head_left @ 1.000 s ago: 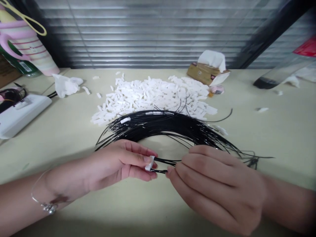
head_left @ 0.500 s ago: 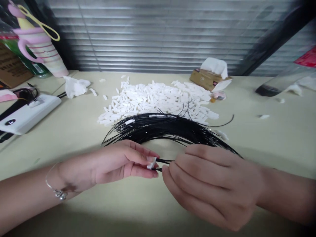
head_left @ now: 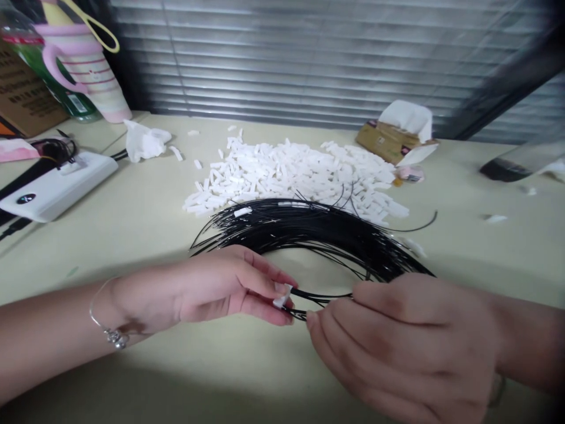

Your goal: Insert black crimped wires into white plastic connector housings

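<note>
My left hand [head_left: 220, 291] pinches a small white plastic piece [head_left: 282, 295] between thumb and fingers. Two thin black wire ends [head_left: 318, 297] run from that piece to my right hand [head_left: 397, 341], whose fingers are closed on them. Just behind both hands a large curved bundle of black wires [head_left: 309, 229] lies on the pale table [head_left: 132, 235]. Further back sits a heap of small white plastic pieces [head_left: 295, 176].
A white power strip [head_left: 57, 188] with black cables lies at the left edge. A crumpled tissue [head_left: 143, 141], a pink striped cup [head_left: 88, 65] and a green bottle stand at the back left. A tissue pack [head_left: 395, 138] lies at the back right. Window blinds close the rear.
The view has shifted slightly down and right. My right hand has drawn a little to the right, leaving more wire showing between the hands. My left hand keeps its pinch on the white piece.
</note>
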`<state>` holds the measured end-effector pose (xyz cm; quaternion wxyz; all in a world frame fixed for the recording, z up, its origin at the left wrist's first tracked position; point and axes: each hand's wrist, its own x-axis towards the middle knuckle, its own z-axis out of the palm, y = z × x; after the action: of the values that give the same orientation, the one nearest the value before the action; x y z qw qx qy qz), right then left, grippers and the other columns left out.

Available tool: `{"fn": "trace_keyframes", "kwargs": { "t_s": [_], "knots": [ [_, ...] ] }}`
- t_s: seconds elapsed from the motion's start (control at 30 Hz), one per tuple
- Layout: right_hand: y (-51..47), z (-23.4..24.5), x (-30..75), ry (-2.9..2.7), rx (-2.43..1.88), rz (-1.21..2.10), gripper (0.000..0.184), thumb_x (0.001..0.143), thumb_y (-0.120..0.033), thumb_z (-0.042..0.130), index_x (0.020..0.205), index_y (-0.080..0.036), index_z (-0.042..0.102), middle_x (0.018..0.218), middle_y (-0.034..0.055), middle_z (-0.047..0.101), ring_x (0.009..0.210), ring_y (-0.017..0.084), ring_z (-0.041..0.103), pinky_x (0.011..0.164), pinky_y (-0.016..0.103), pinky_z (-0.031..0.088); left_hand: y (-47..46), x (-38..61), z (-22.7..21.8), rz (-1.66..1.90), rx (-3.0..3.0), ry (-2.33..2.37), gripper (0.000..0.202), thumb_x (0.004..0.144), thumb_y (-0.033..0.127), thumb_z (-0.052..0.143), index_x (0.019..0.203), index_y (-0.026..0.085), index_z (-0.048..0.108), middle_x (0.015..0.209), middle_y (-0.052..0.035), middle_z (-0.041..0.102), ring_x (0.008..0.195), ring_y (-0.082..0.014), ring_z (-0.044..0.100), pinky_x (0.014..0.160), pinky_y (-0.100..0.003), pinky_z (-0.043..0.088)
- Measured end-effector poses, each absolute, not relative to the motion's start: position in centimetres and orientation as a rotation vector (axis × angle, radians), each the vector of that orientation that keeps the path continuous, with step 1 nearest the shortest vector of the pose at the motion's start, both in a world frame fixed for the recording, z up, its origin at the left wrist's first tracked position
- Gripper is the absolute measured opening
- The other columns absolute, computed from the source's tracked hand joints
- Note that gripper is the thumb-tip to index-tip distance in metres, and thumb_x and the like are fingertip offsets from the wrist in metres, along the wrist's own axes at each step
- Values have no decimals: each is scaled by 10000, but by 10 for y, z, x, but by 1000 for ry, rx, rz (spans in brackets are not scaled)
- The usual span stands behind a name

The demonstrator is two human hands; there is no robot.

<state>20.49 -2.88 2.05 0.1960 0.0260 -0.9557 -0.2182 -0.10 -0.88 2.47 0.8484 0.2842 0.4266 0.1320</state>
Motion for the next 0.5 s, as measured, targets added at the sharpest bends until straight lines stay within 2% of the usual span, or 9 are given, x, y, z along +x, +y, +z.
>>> {"fn": "trace_keyframes", "kwargs": {
  "t_s": [0.13,0.23,0.4,0.5],
  "knots": [
    [-31,18,204,-2652,36,-587,255,823,-154,487,802,-263,716,866,-5,672,829,145,538,615,292,457,-8,-1,18,274,575,833,147,673,8,646,739,114,723,765,-16,668,698,-107,615,718,-196,499],
    [-31,17,204,-2627,-37,-534,251,819,-127,489,803,-233,716,853,3,662,823,146,531,626,300,449,-6,-1,8,260,544,777,124,647,15,690,719,113,713,698,-6,659,674,-107,616,677,-200,503],
    [-43,15,208,-2529,-211,-519,356,861,-62,403,723,-213,694,791,22,645,784,149,544,641,314,435,-10,0,4,279,518,817,136,643,35,720,745,119,691,685,5,665,681,-122,653,731,-232,509],
    [-61,13,217,-2550,-521,-304,316,895,-115,394,810,-248,669,773,8,653,767,154,561,691,311,454,-11,0,0,345,529,817,133,661,55,726,777,104,682,673,-10,671,670,-129,664,717,-242,509]
  ]
}}
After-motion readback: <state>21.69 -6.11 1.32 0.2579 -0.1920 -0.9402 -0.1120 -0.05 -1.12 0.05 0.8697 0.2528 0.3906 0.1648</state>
